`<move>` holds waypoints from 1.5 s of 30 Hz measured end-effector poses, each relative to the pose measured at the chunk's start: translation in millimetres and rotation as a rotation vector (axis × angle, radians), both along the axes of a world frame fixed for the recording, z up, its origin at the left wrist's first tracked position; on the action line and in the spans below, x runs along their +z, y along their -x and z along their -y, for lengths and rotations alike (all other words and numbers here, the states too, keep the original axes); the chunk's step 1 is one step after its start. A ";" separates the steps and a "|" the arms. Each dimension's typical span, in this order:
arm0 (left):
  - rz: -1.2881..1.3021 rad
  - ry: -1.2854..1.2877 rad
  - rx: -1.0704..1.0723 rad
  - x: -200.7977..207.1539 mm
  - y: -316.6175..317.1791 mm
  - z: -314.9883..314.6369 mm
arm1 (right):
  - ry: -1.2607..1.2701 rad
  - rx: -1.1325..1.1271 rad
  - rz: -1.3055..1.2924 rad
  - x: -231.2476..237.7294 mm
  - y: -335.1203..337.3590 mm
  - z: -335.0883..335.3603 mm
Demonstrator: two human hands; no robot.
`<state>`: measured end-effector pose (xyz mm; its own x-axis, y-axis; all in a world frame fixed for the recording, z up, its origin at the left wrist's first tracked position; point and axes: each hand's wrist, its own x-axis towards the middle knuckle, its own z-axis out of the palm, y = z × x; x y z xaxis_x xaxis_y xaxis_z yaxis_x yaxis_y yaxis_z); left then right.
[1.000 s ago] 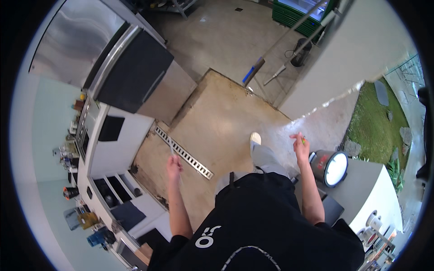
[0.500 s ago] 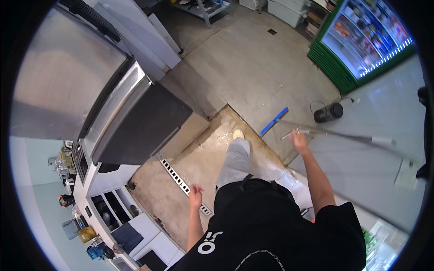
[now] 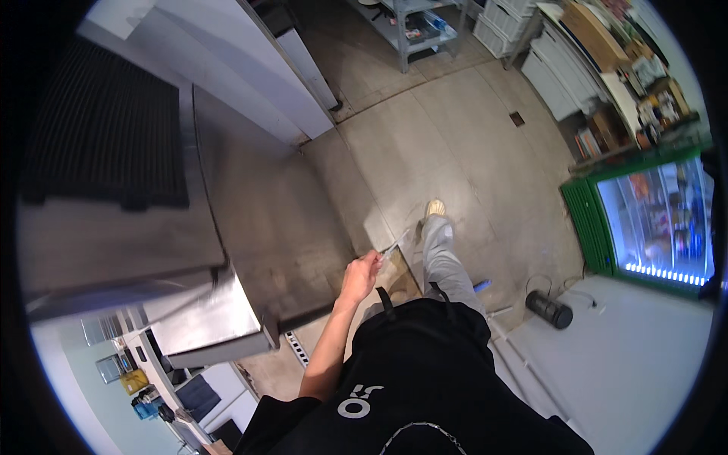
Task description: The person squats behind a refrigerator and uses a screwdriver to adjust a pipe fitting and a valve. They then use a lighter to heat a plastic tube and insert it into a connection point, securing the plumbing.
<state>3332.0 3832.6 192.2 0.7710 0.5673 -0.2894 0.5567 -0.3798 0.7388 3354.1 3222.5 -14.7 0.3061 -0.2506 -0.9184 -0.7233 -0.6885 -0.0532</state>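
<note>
My left hand [image 3: 361,277] reaches forward over the floor, its fingers pinched together. From its fingertips sticks out a thin, whitish, see-through thing [image 3: 392,246], blurred, whose kind I cannot make out. My right hand is out of view. A blue floor squeegee head [image 3: 482,286] shows beside my right leg, partly hidden by it. Pale poles [image 3: 523,365] run along the wall at my right side. My forward foot, in a pale yellow shoe [image 3: 434,208], is on the grey tiled floor [image 3: 462,144].
A large steel appliance [image 3: 258,189] stands close on the left. On the right are a black cylindrical thing [image 3: 549,309] with a cord and a green-framed glass-door fridge [image 3: 599,227]. Farther off stand a metal shelf rack [image 3: 402,38] and a cluttered workbench [image 3: 607,76]. A slotted white strip [image 3: 296,350] lies at lower left.
I have stepped forward past the wet tan floor patch. My left hand has risen forward. My right hand, which held a thin white stick, has left the view.
</note>
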 end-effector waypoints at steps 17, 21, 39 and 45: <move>-0.188 0.328 0.912 -61.3 -206.4 -238.1 | -0.743 0.560 0.779 227.7 -875.9 -705.6; -0.259 0.136 0.808 -58.8 -294.5 -313.1 | -0.561 0.653 0.612 205.6 -867.4 -781.0; 0.534 0.232 1.025 56.8 -696.6 -601.2 | -1.177 0.989 0.078 267.3 -967.2 -1213.5; 0.749 0.279 0.990 110.0 -785.7 -704.6 | -1.192 0.958 0.103 348.5 -978.4 -1351.9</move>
